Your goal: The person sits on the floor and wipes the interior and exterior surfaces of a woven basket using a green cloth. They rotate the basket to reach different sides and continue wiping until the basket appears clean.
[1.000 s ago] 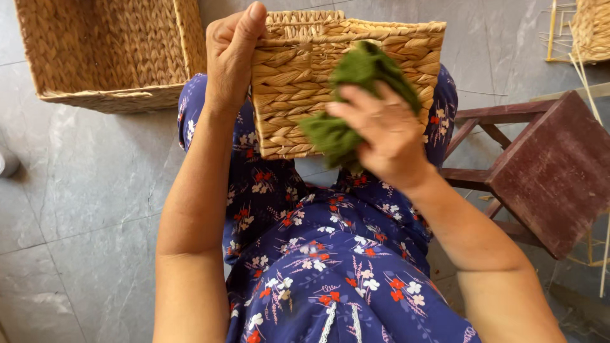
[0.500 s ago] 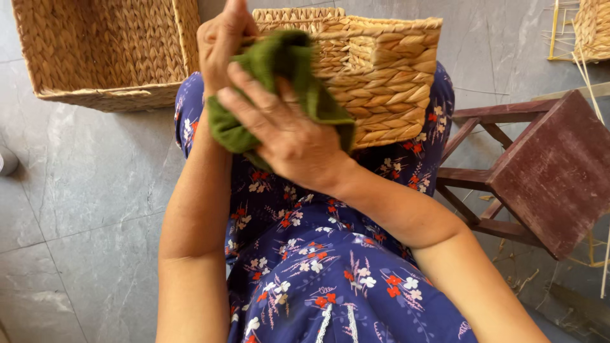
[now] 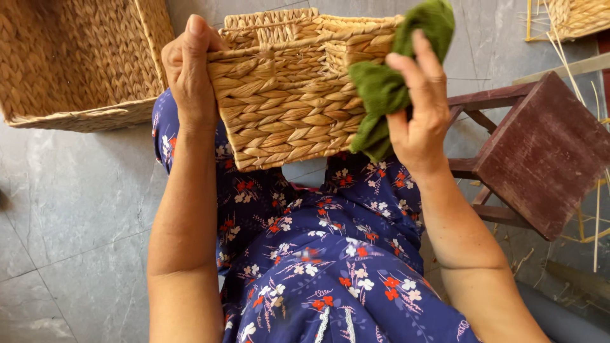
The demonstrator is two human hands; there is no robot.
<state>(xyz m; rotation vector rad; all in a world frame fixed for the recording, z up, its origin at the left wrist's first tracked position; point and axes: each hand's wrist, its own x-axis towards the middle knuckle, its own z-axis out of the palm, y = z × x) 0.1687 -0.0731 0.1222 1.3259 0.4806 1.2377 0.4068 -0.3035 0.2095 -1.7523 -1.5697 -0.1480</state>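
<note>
- A large woven basket [image 3: 76,63] stands on the grey tiled floor [image 3: 70,216] at far left.
- The left hand [image 3: 190,70] grips the left end of a small woven basket [image 3: 286,89], fingers pressed together around its edge; the basket is held above the lap.
- The right hand [image 3: 416,108] pinches a green cloth [image 3: 394,76], fingers curled on it, against the small basket's right end.
- A dark red wooden stool [image 3: 540,152] stands at right.

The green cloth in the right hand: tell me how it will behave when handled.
The green cloth bunches and folds under the right hand, so it is probably soft and floppy. It drapes over the woven basket corner, so it likely conforms rather than slides off.
</note>
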